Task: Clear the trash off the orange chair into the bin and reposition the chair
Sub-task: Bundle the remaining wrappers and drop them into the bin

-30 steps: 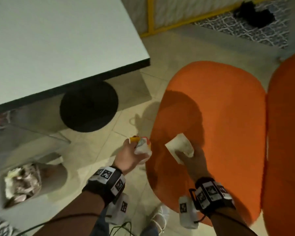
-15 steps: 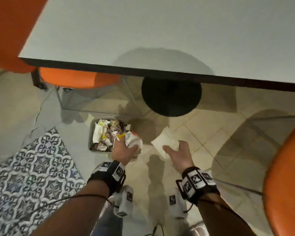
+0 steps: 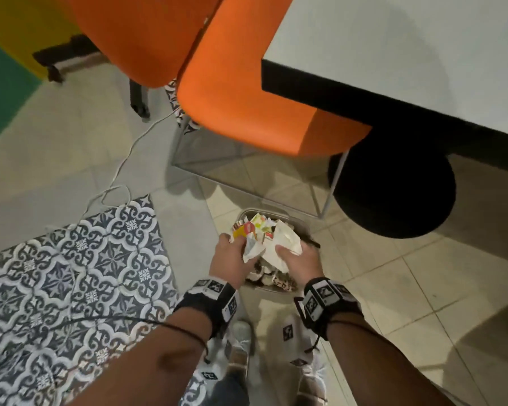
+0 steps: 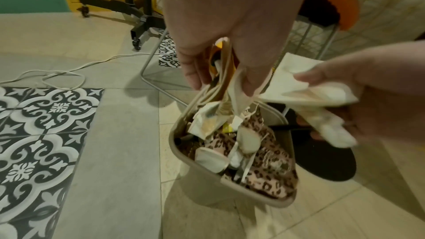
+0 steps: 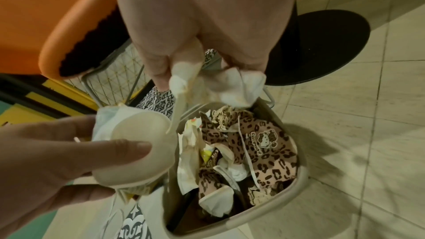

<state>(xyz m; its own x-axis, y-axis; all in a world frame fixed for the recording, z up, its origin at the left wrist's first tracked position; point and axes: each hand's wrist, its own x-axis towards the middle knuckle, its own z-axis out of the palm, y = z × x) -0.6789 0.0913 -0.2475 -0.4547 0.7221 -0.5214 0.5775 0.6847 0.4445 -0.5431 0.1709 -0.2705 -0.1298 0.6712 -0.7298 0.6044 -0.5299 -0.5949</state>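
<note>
A beige bin (image 3: 295, 220) (image 4: 178, 150) (image 5: 300, 179) stands on the tiled floor, full of wrappers and leopard-print paper. My left hand (image 3: 232, 249) (image 4: 223, 83) (image 5: 115, 137) grips a crumpled paper cup with yellow and red wrappers (image 3: 251, 240) (image 4: 222, 68) (image 5: 140, 134) over the bin's left side. My right hand (image 3: 295, 257) (image 4: 322, 104) (image 5: 207, 72) pinches a white napkin (image 3: 285, 244) (image 4: 296, 83) (image 5: 232, 83) over the bin's right side. An orange chair (image 3: 247, 89) sits just beyond the bin, partly under the table.
A white table with a black edge (image 3: 408, 54) overhangs at the right, its round black base (image 3: 393, 197) on the floor beside the bin. Thin metal chair legs (image 3: 333, 186) stand close behind the bin. A patterned rug (image 3: 71, 273) and a white cable (image 3: 121, 171) lie to the left.
I have turned from the orange seat toward the bin. Both hands carried their trash along and now hang right over the bin's opening.
</note>
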